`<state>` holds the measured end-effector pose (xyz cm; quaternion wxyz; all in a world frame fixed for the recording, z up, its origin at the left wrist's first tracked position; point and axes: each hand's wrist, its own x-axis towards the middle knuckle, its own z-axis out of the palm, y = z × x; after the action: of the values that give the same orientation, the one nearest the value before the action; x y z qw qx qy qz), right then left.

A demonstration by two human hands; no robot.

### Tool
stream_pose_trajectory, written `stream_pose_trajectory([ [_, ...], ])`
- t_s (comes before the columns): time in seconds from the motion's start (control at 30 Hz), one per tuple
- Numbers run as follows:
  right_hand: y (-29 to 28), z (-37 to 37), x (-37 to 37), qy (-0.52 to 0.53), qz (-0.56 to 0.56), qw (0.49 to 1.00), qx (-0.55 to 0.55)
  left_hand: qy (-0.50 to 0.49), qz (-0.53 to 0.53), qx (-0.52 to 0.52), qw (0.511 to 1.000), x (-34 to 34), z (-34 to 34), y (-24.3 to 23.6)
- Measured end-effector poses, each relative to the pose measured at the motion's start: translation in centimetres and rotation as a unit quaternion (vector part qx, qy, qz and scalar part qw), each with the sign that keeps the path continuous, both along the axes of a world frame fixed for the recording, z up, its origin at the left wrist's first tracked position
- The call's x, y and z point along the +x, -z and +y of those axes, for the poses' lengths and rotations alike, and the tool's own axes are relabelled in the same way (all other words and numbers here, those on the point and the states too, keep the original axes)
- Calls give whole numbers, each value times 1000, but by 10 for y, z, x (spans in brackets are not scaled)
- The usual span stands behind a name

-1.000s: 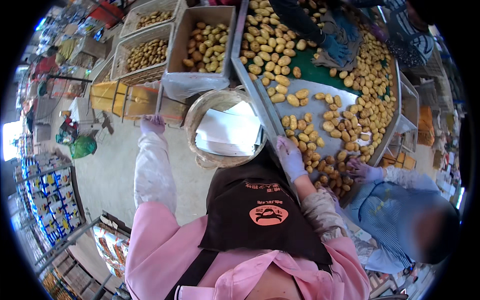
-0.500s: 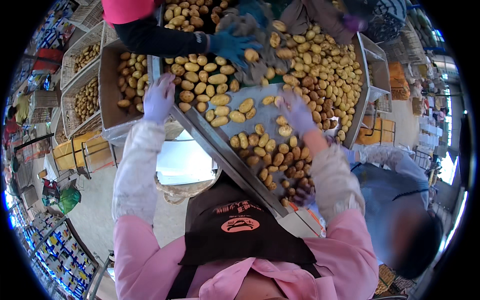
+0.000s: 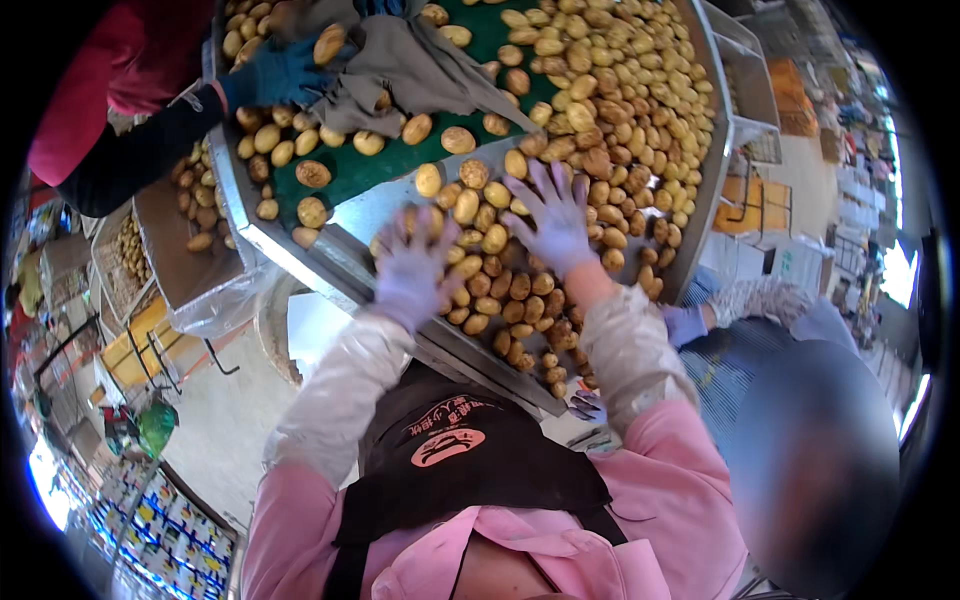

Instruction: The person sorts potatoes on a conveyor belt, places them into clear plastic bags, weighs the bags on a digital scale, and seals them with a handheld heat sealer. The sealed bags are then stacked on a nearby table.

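Note:
Both of my hands wear pale lilac gloves and lie over the potatoes on the metal sorting table. My left hand has its fingers spread, touching the near left edge of the heap. To the right and slightly farther off, my right hand is also spread wide, its fingertips among the potatoes. Neither hand grips anything. Yellow and brown potatoes fill the space between and below my hands. A larger heap of potatoes stretches away at the far right. Beyond my left hand lies a green belt with scattered potatoes.
A raised metal rim borders the table. At far left a co-worker's teal-gloved hand reaches in beside a grey cloth. Another person's gloved hand is close on my right. A plastic-lined cardboard box stands left of the table.
My left hand has left the metal rim and moved right onto the potatoes. My right hand has shifted slightly left. Potatoes are now gathered closer together; the view has shifted.

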<state>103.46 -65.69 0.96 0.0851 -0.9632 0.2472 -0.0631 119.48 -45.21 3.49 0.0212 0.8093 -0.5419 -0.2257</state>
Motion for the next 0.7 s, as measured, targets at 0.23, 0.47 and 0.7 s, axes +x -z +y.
stream_pose_trajectory([
  [0.23,-11,179,-144,118,139,976,117,300,141,14,943,-106,69,-2],
  [0.47,-53,103,-135,272,-33,943,188,183,106,-1,977,-63,101,8],
  [0.7,-24,23,-25,203,212,953,74,0,159,-149,976,-40,109,-11],
])
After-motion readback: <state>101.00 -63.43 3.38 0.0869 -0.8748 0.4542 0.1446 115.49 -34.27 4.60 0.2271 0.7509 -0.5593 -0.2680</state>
